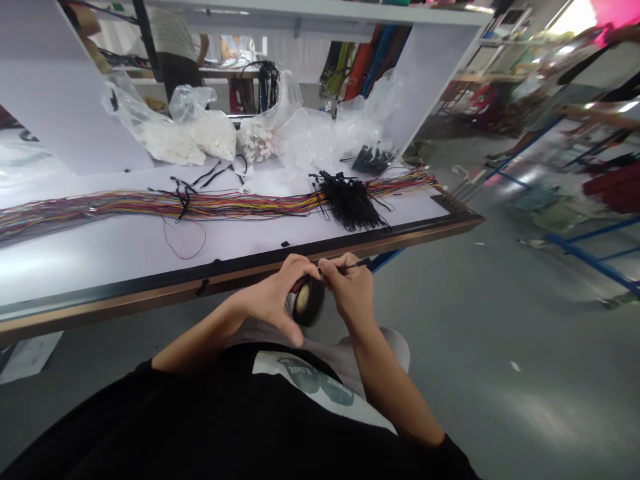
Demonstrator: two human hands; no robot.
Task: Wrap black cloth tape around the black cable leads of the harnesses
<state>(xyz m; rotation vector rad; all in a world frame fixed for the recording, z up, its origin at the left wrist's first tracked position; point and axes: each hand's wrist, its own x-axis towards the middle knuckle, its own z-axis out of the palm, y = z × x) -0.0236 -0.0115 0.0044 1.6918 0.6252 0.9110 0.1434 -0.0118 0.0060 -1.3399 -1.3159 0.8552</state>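
My left hand (273, 297) is curled around a round black roll (309, 301). My right hand (353, 293) pinches a thin black strip (358, 264) just beside it.

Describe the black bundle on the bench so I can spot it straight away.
Start at the white bench and follow the multicoloured wire strand toward its right end. The black bundle lies across it there: a bristly, all-black tangle, unlike the coloured wires beneath and the clear bags of white parts behind.
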